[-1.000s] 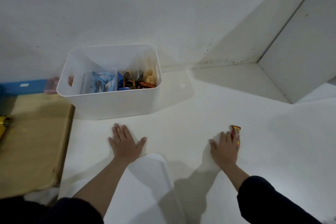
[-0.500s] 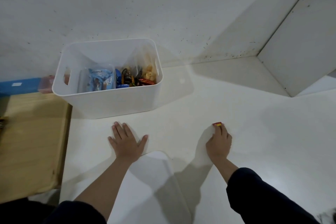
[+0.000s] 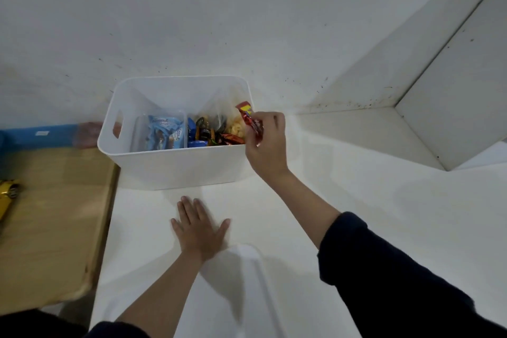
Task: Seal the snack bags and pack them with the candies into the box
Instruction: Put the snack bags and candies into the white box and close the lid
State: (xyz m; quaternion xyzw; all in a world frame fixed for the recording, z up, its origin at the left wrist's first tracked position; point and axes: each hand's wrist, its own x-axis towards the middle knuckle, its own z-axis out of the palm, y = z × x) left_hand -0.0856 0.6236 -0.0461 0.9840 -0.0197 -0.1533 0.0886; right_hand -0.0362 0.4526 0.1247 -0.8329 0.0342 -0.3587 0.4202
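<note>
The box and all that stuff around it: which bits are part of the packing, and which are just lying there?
Part of the job:
white box
red candy in the right hand
blue snack bags
mixed candies

Just lying about:
wooden board
yellow thing on it
blue strip
left hand, flat on the table

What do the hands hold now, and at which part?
The right hand pinches a small red foil candy wrapper near its lower end. The left hand holds nothing.
</note>
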